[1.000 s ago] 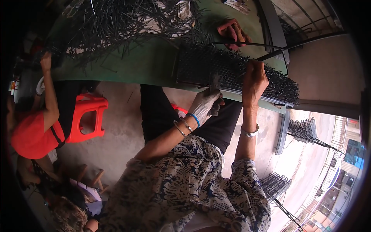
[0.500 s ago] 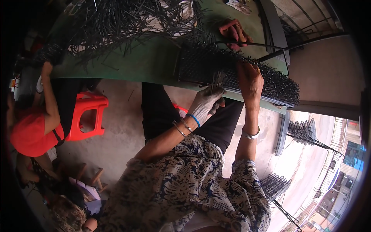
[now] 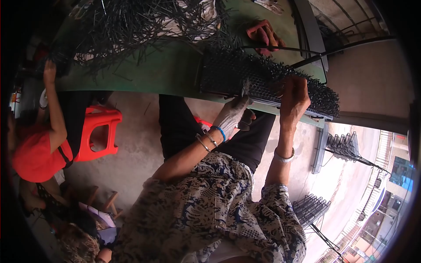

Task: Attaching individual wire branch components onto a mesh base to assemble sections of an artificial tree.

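Note:
A long dark perforated rack lies along the table's near edge, with many short black pieces standing up from its right and far parts. My left hand, in a pale, dirty glove, is closed round a small bundle of thin dark strips at the rack's front edge. The strips point up and away from me. My bare right hand is over the rack's right part, fingers pinched together; whatever is between the fingertips is too small to make out.
A big heap of loose black strips covers the far left of the green table. Reddish gloves lie behind the rack, near a black bar. A co-worker in red sits at left by a red stool.
My right hand has drawn back slightly to the right, off the standing pieces. The left hand has shifted little. At the left, the co-worker's hand has moved a bit farther away.

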Available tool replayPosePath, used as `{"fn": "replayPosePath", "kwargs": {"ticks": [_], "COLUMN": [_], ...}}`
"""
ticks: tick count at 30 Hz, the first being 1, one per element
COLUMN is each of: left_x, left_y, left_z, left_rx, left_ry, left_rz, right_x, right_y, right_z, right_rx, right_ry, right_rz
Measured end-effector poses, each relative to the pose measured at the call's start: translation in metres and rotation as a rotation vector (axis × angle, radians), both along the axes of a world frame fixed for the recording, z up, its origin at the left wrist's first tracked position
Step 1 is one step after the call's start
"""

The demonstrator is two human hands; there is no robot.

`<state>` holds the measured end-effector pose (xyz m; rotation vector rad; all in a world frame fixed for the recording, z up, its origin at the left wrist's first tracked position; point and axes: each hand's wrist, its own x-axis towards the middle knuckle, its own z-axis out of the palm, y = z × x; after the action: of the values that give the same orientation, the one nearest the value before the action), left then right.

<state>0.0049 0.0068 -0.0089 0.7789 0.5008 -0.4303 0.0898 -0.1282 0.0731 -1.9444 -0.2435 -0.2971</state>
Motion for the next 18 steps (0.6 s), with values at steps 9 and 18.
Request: {"fn": "replayPosePath", "kwargs": {"ticks": [9, 18], "left_x": [-0.007, -0.011], "left_y": [0.002, 0.003], "left_z": [0.008, 0.019], "left_rx": [-0.039, -0.136], "left_ry": [-0.034, -0.054], "left_rz": [0.101, 0.152], "right_x": [0.017, 0.02], "right_y": [0.0, 0.003], "right_z": [-0.024, -0.022], "right_rx": [-0.269, -0.426], "right_ry": [-0.246, -0.412], "right_rz": [-0.169, -0.149]}}
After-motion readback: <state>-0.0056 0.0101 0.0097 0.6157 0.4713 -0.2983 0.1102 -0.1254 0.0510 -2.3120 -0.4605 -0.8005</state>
